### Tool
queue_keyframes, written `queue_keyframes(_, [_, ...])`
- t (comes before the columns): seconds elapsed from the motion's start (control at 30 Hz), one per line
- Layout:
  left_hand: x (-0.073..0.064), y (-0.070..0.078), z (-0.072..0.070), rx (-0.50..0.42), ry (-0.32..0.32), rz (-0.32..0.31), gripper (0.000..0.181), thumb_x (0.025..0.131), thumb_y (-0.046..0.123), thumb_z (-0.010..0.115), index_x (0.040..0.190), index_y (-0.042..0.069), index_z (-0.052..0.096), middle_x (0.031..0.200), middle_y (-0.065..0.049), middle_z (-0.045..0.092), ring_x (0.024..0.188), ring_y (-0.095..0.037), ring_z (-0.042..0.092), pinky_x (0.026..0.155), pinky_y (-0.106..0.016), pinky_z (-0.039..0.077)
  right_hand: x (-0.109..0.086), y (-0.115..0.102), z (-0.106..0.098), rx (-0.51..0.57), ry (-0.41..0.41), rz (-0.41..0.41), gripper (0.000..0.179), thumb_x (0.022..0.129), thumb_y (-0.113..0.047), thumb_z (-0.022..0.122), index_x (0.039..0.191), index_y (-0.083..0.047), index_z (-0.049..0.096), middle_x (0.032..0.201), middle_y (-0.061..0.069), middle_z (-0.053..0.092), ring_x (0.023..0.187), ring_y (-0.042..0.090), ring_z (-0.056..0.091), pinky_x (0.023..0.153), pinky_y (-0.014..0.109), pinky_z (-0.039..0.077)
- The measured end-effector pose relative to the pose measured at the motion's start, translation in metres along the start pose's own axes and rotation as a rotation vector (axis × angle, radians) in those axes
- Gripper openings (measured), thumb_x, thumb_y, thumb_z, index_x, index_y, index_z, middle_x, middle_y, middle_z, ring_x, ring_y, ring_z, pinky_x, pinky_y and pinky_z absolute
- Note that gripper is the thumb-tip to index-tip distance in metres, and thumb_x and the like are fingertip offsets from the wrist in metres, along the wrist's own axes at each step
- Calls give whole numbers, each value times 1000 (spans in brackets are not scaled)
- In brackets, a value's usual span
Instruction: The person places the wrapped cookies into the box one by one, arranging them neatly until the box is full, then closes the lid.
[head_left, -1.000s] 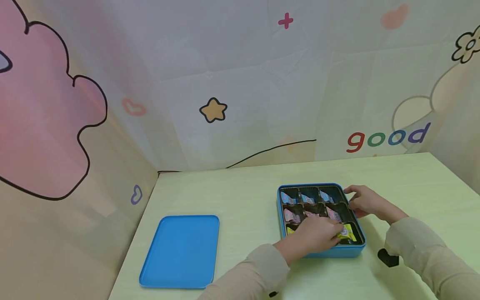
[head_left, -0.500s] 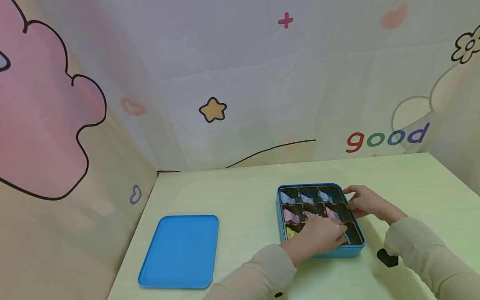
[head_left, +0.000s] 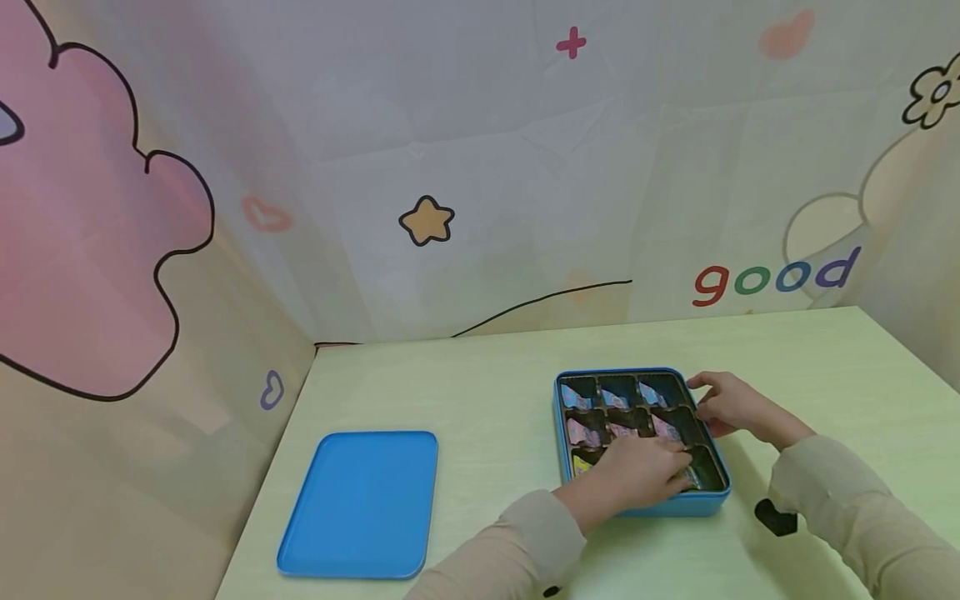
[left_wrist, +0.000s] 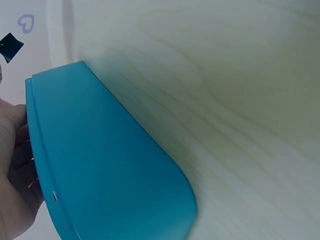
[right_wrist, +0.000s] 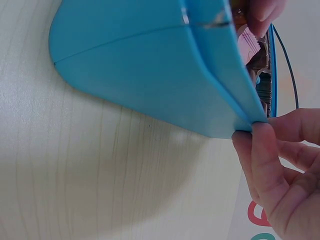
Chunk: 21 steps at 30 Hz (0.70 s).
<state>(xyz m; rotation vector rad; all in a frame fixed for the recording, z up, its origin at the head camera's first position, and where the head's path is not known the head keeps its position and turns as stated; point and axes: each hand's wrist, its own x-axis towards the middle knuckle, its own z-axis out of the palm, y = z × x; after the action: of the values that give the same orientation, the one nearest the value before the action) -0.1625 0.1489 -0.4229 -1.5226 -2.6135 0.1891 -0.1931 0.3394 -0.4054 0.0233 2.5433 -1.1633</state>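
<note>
A blue tin box stands on the table, its dark divided insert holding wrapped candies: a blue-wrapped candy at the back, a pink one in the middle row, a yellow one in front. My left hand reaches over the front wall. Its fingertips are at a yellow-wrapped candy in the front right compartment and seem to pinch it; the contact is mostly hidden. With thumb and fingers, my right hand pinches the box's rim, at its right side in the head view.
A flat blue lid lies on the pale table, left of the box. Behind rises a printed cloth backdrop, with another cloth panel along the left side.
My left hand has shifted slightly right. The yellow candy at its fingertips, plainly visible earlier, is now lower in the compartment and mostly hidden. My right hand stays at the rim.
</note>
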Motion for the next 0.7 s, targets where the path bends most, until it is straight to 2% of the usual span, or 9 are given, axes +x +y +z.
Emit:
queue_keyframes(0.17, [-3, -4, 4, -90, 6, -1, 32, 88, 47, 45, 116, 35, 55, 126, 20, 48, 103, 7, 53, 63, -11, 48, 0, 0, 0, -3, -4, 7, 50, 80, 1, 47, 124, 17, 28, 95, 29, 55, 65, 16, 59, 62, 35, 54])
queue_keyframes(0.33, [-7, -9, 6, -184, 20, -12, 37, 88, 45, 45, 123, 34, 51, 129, 19, 46, 103, 6, 53, 56, -10, 46, 1, 0, -1, -2, -5, 8, 51, 80, 1, 47, 124, 17, 28, 94, 28, 55, 66, 16, 59, 61, 35, 54])
queue_keyframes(0.57, [-12, -13, 5, -201, 28, -3, 38, 89, 45, 44, 124, 32, 50, 130, 18, 45, 107, 6, 51, 60, -11, 47, 2, 1, -1, -3, -10, 13, 51, 80, 1, 48, 124, 17, 28, 94, 28, 56, 65, 16, 59, 60, 35, 54])
queue_keyframes(0.7, [-15, -16, 2, -216, 29, 3, 37, 89, 43, 45, 123, 31, 51, 129, 18, 47, 104, 6, 53, 62, -9, 47, 3, 1, 0, -4, -9, 15, 52, 80, 1, 48, 124, 17, 28, 94, 28, 56, 65, 15, 58, 60, 35, 54])
